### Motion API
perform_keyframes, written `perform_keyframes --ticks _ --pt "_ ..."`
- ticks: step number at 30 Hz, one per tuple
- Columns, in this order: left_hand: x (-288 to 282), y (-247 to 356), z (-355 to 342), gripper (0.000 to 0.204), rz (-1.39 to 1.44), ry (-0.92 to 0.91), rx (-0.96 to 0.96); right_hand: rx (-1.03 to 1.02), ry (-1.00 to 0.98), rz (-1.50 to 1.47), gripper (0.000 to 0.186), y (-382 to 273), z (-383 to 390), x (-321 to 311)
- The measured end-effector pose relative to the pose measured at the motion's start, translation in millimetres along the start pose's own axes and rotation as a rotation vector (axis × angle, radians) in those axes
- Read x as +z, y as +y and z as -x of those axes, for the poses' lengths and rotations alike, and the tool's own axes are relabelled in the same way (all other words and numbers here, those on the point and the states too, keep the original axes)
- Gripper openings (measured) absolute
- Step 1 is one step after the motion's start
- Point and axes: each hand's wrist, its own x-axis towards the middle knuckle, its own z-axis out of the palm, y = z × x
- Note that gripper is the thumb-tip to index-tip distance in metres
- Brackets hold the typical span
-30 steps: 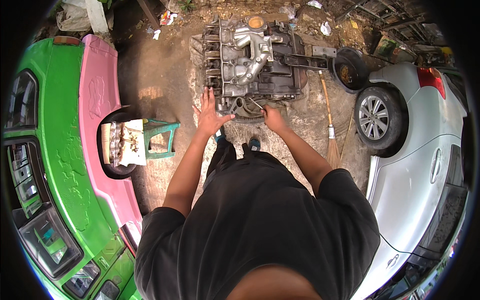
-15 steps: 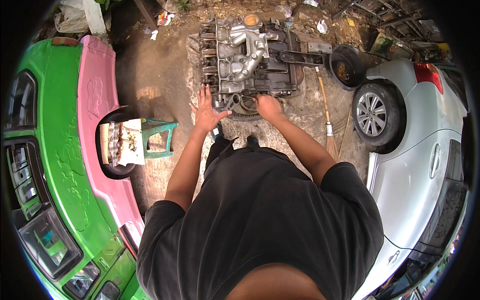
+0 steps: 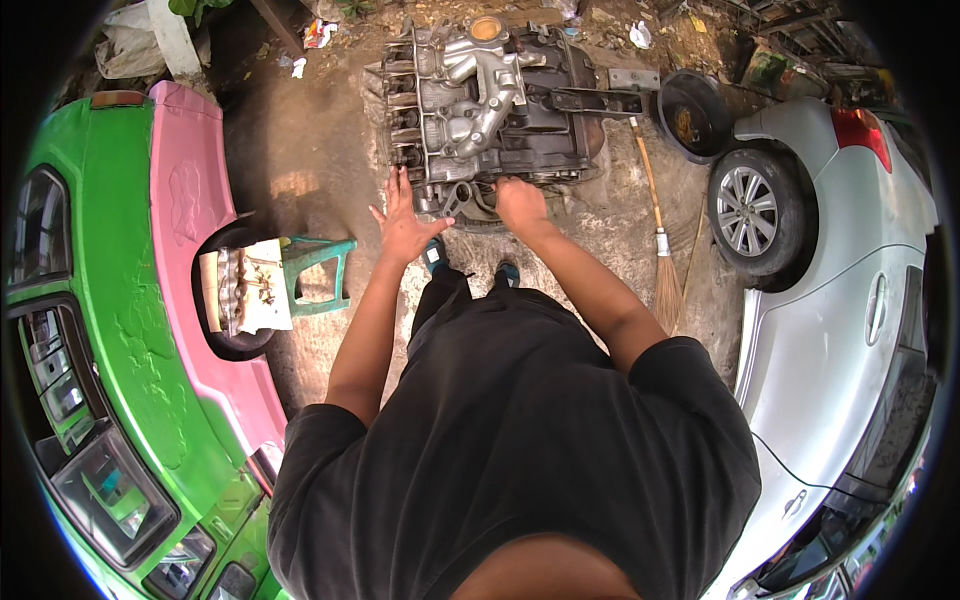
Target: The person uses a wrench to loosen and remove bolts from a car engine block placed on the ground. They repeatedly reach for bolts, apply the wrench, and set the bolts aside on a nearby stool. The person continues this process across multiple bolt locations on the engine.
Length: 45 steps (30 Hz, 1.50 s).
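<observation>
A car engine (image 3: 560,140) lies on the ground in front of me, dark and greasy, with a silver intake manifold (image 3: 495,100) on its top. My left hand (image 3: 404,232) is open, fingers spread, its fingertips against the engine's near left corner. My right hand (image 3: 521,206) is closed at the engine's near edge; whatever is between the fingers is hidden. Between the two hands a grey metal bracket with a round hole (image 3: 459,196) shows at the engine's near end.
To the left stand a green and pink vehicle (image 3: 110,230) and a green plastic stool (image 3: 335,275) with metal parts on cardboard (image 3: 262,290). On the right are a broom (image 3: 665,270), a black basin (image 3: 692,125) and a silver car (image 3: 810,330). Litter lies beyond the engine.
The view has shifted slightly, so the engine sits a little further left and up. Both hands keep nearly the same places on the engine, the right one still closed.
</observation>
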Motion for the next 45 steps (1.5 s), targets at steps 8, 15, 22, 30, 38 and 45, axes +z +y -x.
perform_keyframes --ticks 8,15,22,30,38,45 --pt "-6.3 5.3 1.6 0.131 0.004 -0.014 -0.014 0.136 -0.037 -0.138 0.041 38.8 0.3 50.1" --pt "-10.3 9.4 0.7 0.133 -0.012 -0.064 -0.031 0.279 -0.105 -0.826 0.061 48.1 -10.6 146.1" --pt "-9.9 9.6 1.4 0.134 0.003 -0.056 -0.056 0.68 -0.363 -1.658 0.048 24.2 15.8 151.9" --pt "-10.2 8.5 1.5 0.133 0.039 -0.049 -0.045 0.254 -0.351 -0.68 0.035 71.3 27.2 70.2" --pt "-7.5 6.0 1.0 0.134 0.03 -0.044 -0.04 0.154 -0.298 -0.242 0.043 39.2 8.8 6.5" --pt "-4.3 0.5 2.4 0.132 0.048 -0.013 -0.007 0.076 -0.309 -0.046 0.044 4.4 -13.1 -16.8"
